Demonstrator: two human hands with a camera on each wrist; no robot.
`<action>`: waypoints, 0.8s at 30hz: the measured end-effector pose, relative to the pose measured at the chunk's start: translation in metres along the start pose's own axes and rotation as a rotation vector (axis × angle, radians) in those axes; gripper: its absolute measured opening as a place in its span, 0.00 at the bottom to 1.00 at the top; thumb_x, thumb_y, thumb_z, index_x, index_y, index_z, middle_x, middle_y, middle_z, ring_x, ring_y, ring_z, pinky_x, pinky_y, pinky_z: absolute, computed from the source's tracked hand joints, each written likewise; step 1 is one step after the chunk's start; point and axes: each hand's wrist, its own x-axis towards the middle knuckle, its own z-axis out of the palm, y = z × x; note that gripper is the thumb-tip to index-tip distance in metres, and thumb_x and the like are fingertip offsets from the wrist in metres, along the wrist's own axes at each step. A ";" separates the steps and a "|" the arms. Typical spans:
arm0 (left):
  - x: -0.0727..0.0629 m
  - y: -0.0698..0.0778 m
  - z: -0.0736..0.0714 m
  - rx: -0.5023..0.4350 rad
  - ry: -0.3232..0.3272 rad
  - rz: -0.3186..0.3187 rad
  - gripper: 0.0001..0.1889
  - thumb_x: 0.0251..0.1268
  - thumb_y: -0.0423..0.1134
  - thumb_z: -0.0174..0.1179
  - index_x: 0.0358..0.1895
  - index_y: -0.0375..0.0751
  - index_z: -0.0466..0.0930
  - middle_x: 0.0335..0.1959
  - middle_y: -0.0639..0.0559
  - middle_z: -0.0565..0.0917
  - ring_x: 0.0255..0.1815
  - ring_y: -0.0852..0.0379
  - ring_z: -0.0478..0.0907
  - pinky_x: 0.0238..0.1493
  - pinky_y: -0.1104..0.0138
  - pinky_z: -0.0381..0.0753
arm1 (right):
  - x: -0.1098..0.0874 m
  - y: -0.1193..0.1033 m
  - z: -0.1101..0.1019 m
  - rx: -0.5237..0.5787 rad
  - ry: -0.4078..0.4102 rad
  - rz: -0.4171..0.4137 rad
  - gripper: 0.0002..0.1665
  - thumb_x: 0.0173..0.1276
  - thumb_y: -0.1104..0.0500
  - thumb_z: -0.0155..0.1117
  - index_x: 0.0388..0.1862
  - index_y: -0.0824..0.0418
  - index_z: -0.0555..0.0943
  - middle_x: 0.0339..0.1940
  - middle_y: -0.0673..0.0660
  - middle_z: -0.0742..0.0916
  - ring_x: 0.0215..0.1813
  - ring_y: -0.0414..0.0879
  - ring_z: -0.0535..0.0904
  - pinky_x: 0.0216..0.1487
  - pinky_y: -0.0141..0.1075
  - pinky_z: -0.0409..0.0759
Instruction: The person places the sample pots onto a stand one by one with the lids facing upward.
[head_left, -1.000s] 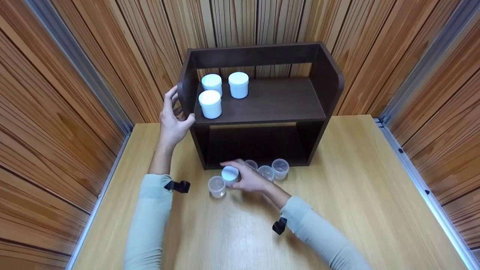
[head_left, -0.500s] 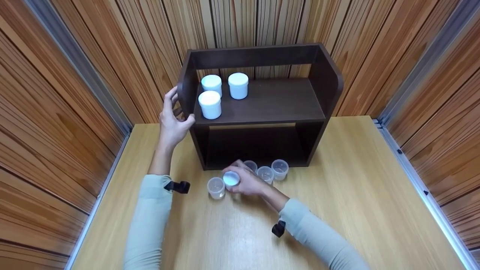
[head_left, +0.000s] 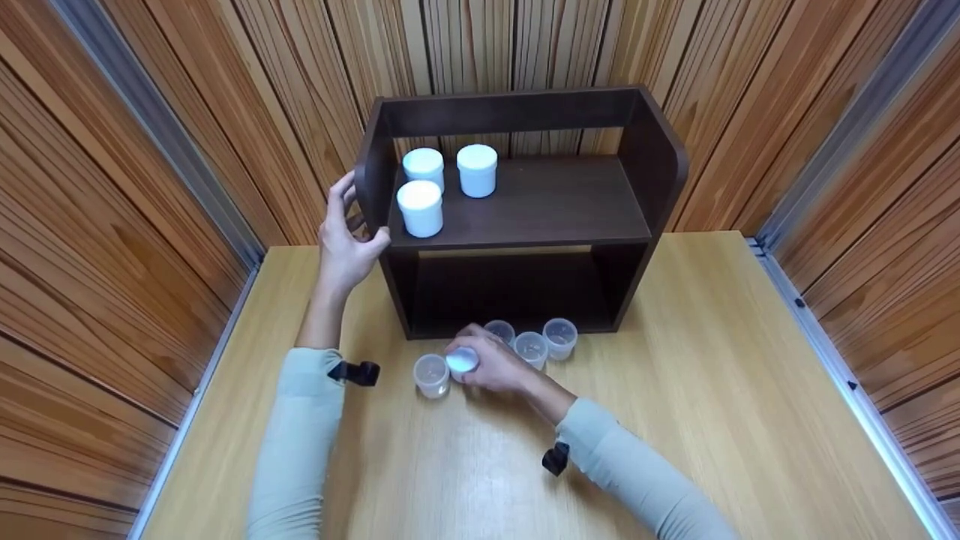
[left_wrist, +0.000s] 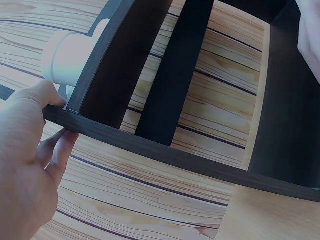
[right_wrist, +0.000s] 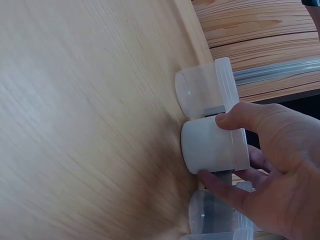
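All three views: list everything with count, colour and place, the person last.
Table: one, light wood, across the foreground
Shelf: one, dark brown, towards the back
White jars: four, white, three on the shelf's upper level, one held
Clear jars: four, colourless, on the table by the shelf
Walls: three, brown wood, left, back, right
Metal strips: several, grey, along table sides
Wrist devices: two, black, one per wrist
Sleeves: two, pale green, both forearms
Left hand: one, gripping the shelf's left side
Right hand: one, gripping the fourth white jar
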 end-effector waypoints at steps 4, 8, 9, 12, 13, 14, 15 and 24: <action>0.000 0.000 0.000 0.002 0.000 0.011 0.44 0.67 0.23 0.65 0.86 0.45 0.62 0.84 0.37 0.74 0.86 0.37 0.74 0.82 0.38 0.80 | 0.001 0.000 0.001 0.011 -0.006 0.011 0.23 0.66 0.67 0.79 0.61 0.59 0.91 0.64 0.62 0.86 0.67 0.59 0.81 0.73 0.54 0.79; 0.000 0.000 0.000 -0.002 -0.003 0.015 0.44 0.67 0.24 0.65 0.86 0.44 0.62 0.84 0.36 0.74 0.86 0.37 0.74 0.82 0.38 0.80 | 0.001 0.002 0.002 0.014 0.004 0.002 0.23 0.65 0.67 0.80 0.60 0.59 0.91 0.63 0.61 0.87 0.66 0.58 0.81 0.72 0.53 0.79; -0.001 0.000 0.000 -0.003 -0.004 0.014 0.44 0.67 0.24 0.65 0.86 0.44 0.62 0.84 0.36 0.73 0.86 0.36 0.73 0.82 0.38 0.80 | 0.000 0.001 0.003 0.017 0.001 0.007 0.24 0.65 0.67 0.80 0.60 0.59 0.91 0.63 0.61 0.86 0.66 0.58 0.81 0.72 0.53 0.79; -0.002 0.000 0.000 -0.007 -0.005 0.010 0.44 0.67 0.24 0.65 0.86 0.44 0.62 0.84 0.36 0.73 0.86 0.36 0.74 0.82 0.38 0.80 | 0.000 -0.001 0.003 0.032 -0.008 0.026 0.24 0.66 0.67 0.80 0.61 0.59 0.91 0.63 0.61 0.86 0.66 0.58 0.80 0.72 0.54 0.79; -0.002 0.000 0.000 -0.008 -0.005 0.010 0.44 0.67 0.24 0.65 0.86 0.44 0.62 0.84 0.36 0.73 0.86 0.36 0.74 0.82 0.38 0.80 | -0.001 -0.001 0.002 0.036 -0.012 0.033 0.24 0.66 0.67 0.80 0.61 0.59 0.91 0.63 0.61 0.86 0.67 0.58 0.80 0.72 0.54 0.78; -0.002 0.000 0.000 -0.011 -0.004 0.011 0.44 0.67 0.23 0.65 0.86 0.44 0.62 0.84 0.36 0.74 0.86 0.36 0.74 0.82 0.38 0.80 | -0.001 -0.002 0.002 0.043 -0.012 0.033 0.24 0.65 0.67 0.80 0.61 0.59 0.91 0.63 0.62 0.85 0.67 0.58 0.80 0.72 0.54 0.79; -0.002 0.000 0.000 -0.012 -0.002 0.012 0.44 0.66 0.23 0.64 0.86 0.43 0.62 0.84 0.36 0.74 0.85 0.36 0.75 0.82 0.38 0.80 | -0.001 -0.002 0.002 0.052 -0.012 0.032 0.24 0.65 0.67 0.80 0.61 0.59 0.91 0.63 0.62 0.85 0.67 0.57 0.79 0.72 0.54 0.79; -0.001 0.001 0.000 -0.005 0.000 0.020 0.44 0.67 0.24 0.65 0.86 0.43 0.62 0.83 0.35 0.74 0.87 0.37 0.72 0.82 0.39 0.80 | -0.004 0.003 0.005 0.108 -0.019 0.009 0.28 0.65 0.65 0.82 0.65 0.60 0.90 0.66 0.63 0.83 0.70 0.57 0.76 0.75 0.54 0.76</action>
